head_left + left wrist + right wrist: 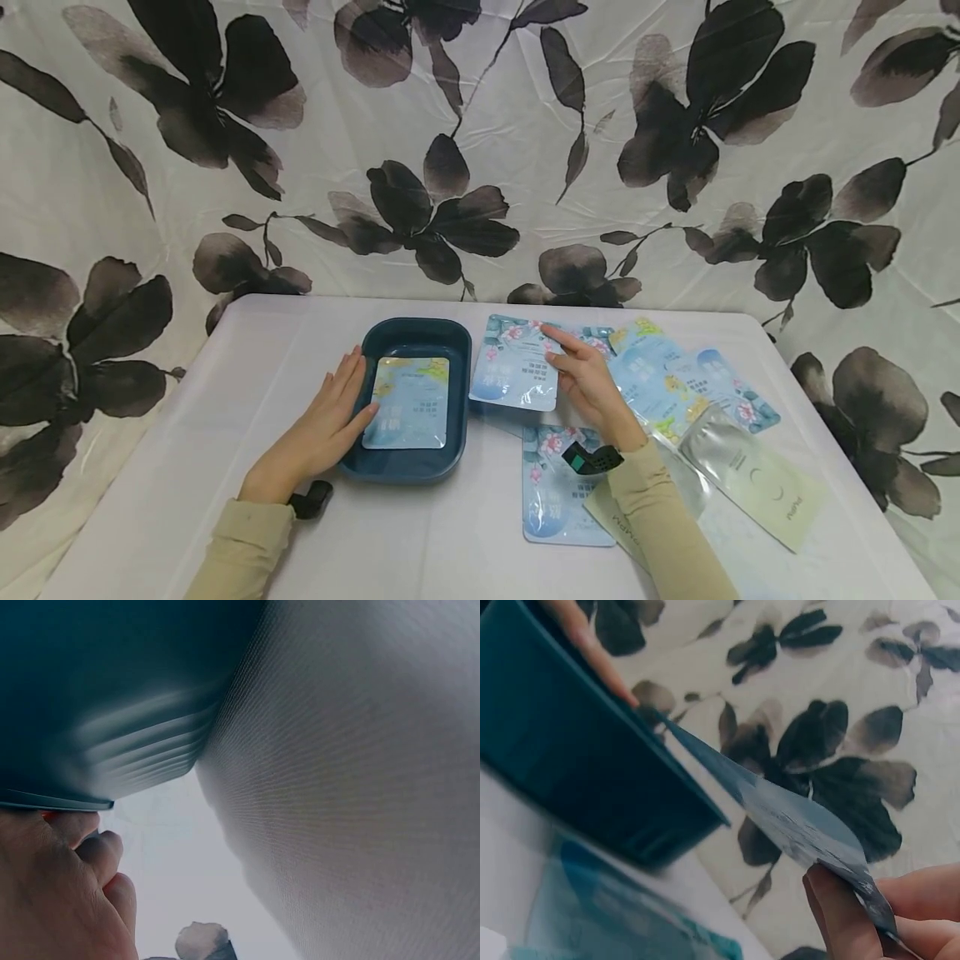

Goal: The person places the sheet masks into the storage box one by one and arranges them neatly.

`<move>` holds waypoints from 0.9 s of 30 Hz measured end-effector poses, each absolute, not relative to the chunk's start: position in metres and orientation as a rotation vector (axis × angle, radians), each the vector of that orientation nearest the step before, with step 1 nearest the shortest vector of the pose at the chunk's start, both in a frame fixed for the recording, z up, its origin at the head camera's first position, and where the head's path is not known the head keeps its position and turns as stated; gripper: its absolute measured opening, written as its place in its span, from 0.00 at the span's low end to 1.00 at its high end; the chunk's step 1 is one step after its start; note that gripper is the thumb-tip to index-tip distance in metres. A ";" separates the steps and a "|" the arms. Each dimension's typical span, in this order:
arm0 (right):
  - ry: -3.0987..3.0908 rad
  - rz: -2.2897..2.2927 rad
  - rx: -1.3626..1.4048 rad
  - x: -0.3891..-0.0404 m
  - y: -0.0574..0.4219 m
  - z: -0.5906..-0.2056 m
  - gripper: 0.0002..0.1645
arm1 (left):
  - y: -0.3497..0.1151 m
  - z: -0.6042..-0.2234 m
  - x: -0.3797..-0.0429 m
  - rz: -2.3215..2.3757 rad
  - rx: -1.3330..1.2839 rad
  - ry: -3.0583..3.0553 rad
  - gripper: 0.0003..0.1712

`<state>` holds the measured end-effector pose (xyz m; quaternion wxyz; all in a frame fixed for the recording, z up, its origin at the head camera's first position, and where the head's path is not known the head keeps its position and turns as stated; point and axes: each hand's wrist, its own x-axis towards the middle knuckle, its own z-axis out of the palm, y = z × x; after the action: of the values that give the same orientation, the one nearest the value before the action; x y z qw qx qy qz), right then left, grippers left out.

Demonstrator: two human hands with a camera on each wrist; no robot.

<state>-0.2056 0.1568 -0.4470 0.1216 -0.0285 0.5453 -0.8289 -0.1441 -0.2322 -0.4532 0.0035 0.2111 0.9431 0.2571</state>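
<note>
My left hand (318, 437) rests on the left rim of a dark blue plastic tray (405, 467), its fingers straight and the thumb reaching over the edge. Inside the tray lies a light blue face mask packet (411, 408) with yellow flowers. Just right of the tray, my right hand (588, 383) pinches the right edge of another blue face mask packet (513, 371), printed with pink flowers. In the right wrist view, this held packet (802, 829) is seen nearly edge-on, between thumb and fingers, beside the tray's wall (592, 772).
Several blue packets (652, 375) overlap at the back right. Another pink-flowered packet (551, 508) lies below the right hand. A pale green and silver packet (765, 483) lies at the right, with a second green one (615, 517) partly under the right forearm. Floral cloth (480, 150) hangs behind the table.
</note>
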 end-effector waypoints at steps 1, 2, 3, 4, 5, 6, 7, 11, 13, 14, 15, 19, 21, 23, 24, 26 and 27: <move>1.579 -2.421 -0.102 -0.204 0.155 -0.445 0.34 | -0.232 -0.453 -0.144 0.806 0.657 2.955 0.44; 1.559 -2.423 -0.122 -0.203 0.154 -0.443 0.34 | -0.232 -0.453 -0.143 0.804 0.654 2.953 0.44; 1.545 -2.424 -0.144 -0.202 0.153 -0.441 0.35 | -0.232 -0.453 -0.143 0.803 0.653 2.952 0.44; 1.531 -2.425 -0.167 -0.201 0.151 -0.439 0.35 | -0.232 -0.453 -0.143 0.803 0.653 2.949 0.44; 1.513 -2.428 -0.185 -0.199 0.149 -0.437 0.36 | -0.232 -0.453 -0.143 0.802 0.652 2.944 0.44; 1.495 -2.430 -0.201 -0.198 0.148 -0.434 0.36 | -0.232 -0.452 -0.143 0.803 0.654 2.940 0.44; 1.481 -2.433 -0.212 -0.197 0.145 -0.432 0.36 | -0.231 -0.452 -0.143 0.801 0.658 2.939 0.44; 1.459 -2.421 -0.247 -0.197 0.134 -0.423 0.37 | -0.230 -0.451 -0.142 0.809 0.662 2.934 0.44; 1.465 -2.404 -0.253 -0.198 0.125 -0.418 0.36 | -0.231 -0.451 -0.142 0.814 0.660 2.937 0.44; 1.468 -2.396 -0.260 -0.199 0.121 -0.416 0.36 | -0.231 -0.451 -0.142 0.816 0.657 2.938 0.44; 1.466 -2.391 -0.263 -0.199 0.117 -0.413 0.36 | -0.231 -0.451 -0.142 0.818 0.657 2.940 0.44; 1.456 -2.356 -0.268 -0.200 0.099 -0.405 0.38 | -0.233 -0.452 -0.142 0.797 0.644 2.950 0.44; 1.452 -2.335 -0.273 -0.200 0.090 -0.401 0.38 | -0.232 -0.453 -0.143 0.786 0.637 2.951 0.45; 1.484 -2.299 -0.265 -0.201 0.082 -0.399 0.37 | -0.232 -0.453 -0.144 0.778 0.635 2.953 0.45; 1.500 -2.283 -0.256 -0.202 0.078 -0.399 0.37 | -0.232 -0.453 -0.144 0.779 0.633 2.951 0.45; 1.547 -2.247 -0.236 -0.203 0.069 -0.398 0.35 | -0.231 -0.453 -0.144 0.796 0.643 2.944 0.44; 1.570 -2.228 -0.226 -0.203 0.064 -0.398 0.35 | -0.231 -0.453 -0.144 0.800 0.644 2.940 0.44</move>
<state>-0.2032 0.0640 -0.3976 0.2017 -0.0808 0.5623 -0.7979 -0.1444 -0.2306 -0.4525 0.0135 0.2066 0.9440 0.2569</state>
